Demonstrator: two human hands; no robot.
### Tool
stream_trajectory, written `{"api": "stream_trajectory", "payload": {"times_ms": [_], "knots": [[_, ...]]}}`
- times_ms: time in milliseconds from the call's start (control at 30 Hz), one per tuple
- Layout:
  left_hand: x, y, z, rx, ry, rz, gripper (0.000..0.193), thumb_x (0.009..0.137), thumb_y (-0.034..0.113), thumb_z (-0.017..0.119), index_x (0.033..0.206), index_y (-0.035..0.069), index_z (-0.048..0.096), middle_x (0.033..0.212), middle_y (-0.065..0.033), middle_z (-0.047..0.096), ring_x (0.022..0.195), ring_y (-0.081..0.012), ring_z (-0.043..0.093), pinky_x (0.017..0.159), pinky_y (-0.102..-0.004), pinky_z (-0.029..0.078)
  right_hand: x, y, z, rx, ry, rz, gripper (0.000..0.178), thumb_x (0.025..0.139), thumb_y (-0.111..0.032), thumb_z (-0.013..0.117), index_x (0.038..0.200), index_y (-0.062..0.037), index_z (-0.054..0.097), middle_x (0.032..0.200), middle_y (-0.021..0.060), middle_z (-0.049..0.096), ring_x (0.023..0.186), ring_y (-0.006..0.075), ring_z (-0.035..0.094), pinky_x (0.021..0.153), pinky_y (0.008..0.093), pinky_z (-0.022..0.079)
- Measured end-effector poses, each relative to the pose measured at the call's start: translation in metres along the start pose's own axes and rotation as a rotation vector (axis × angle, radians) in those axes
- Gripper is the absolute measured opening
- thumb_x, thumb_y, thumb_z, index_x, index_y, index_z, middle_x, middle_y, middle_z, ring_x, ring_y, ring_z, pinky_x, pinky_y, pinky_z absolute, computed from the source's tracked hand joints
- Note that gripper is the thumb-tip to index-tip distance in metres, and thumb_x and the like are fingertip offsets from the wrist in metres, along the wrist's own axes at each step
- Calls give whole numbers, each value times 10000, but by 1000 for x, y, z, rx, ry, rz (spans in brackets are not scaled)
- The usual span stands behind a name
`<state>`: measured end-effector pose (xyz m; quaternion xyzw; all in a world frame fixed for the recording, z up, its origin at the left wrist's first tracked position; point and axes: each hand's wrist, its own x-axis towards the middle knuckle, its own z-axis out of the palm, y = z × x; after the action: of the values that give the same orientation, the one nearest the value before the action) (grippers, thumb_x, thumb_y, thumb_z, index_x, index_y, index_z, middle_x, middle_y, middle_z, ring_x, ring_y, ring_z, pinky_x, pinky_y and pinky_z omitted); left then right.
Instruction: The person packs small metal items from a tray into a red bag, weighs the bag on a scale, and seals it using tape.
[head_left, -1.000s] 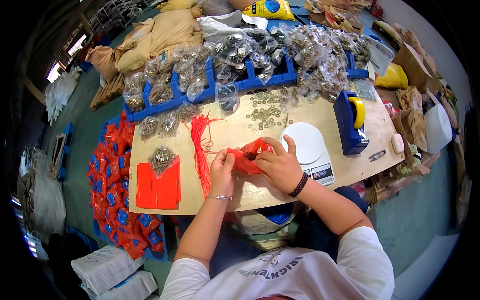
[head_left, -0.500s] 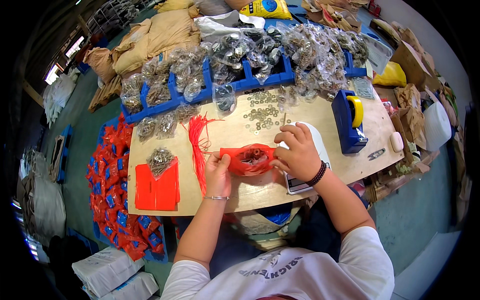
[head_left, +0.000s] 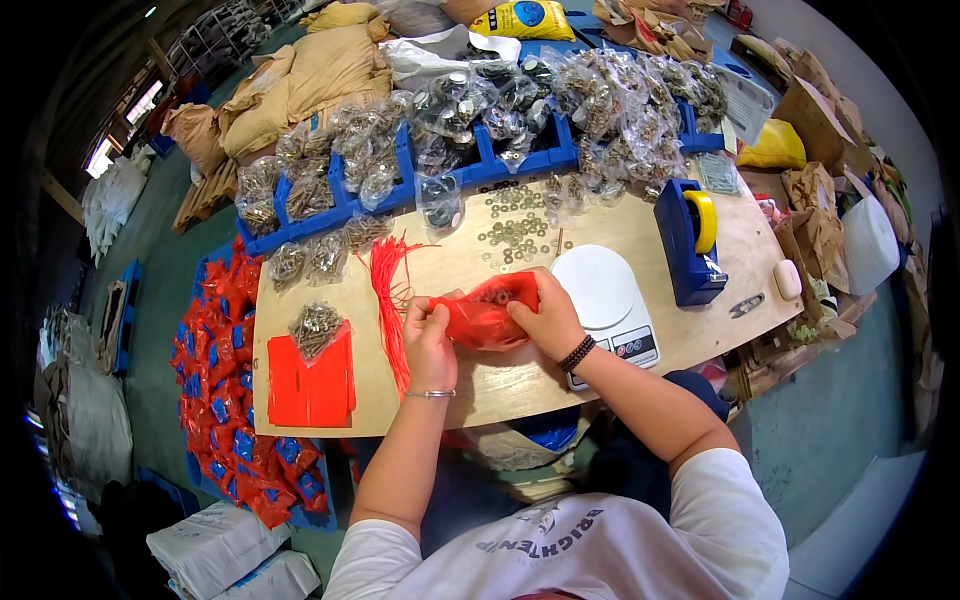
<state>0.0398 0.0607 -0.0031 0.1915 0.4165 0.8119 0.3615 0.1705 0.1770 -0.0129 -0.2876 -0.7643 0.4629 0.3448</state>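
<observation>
Between my two hands a red plastic bag (head_left: pixel 490 325) is held with its mouth gaping, and small metal hardware shows inside it. My left hand (head_left: pixel 430 340) pinches the bag's left edge; my right hand (head_left: pixel 550 318) grips its right edge, thumb on the near side. Just right of my right hand stands a white kitchen scale (head_left: pixel 595 285) with a bare round plate. Beyond the bag lie several loose washers (head_left: pixel 518 228) on the wooden table (head_left: pixel 480 398). A bundle of red ties (head_left: pixel 388 290) lies beside my left hand.
A stack of flat red bags (head_left: pixel 312 388) with a clear bag of bolts (head_left: pixel 318 330) on top lies at left. Blue bins (head_left: pixel 355 205) full of bagged hardware line the far edge. A blue tape dispenser (head_left: pixel 685 250) stands right. Filled red packets (head_left: pixel 225 385) lie beyond the table's left edge.
My right hand has come left and down from over the scale to the bag's right edge, uncovering the scale's plate. The bag is now tilted, its right side raised.
</observation>
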Motion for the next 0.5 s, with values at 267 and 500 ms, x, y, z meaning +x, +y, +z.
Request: {"api": "stream_trajectory", "payload": {"times_ms": [267,500], "knots": [[3,-3,-10,-33,-12,-3,63,891,82,537,927,83,485,959,-48,603,900,-136,573,850,-311,456,4,-6,-6,6,27,-46,124,735,-15,602,856,-10,574,852,123,567,807,278,564,732,323,454],[8,3,-7,26,79,-51,63,886,93,559,879,90,497,864,-4,592,787,-97,552,717,-269,477,18,-3,-28,-89,-16,-6,169,792,-153,610,714,-5,587,739,121,551,724,267,565,651,353,443]]}}
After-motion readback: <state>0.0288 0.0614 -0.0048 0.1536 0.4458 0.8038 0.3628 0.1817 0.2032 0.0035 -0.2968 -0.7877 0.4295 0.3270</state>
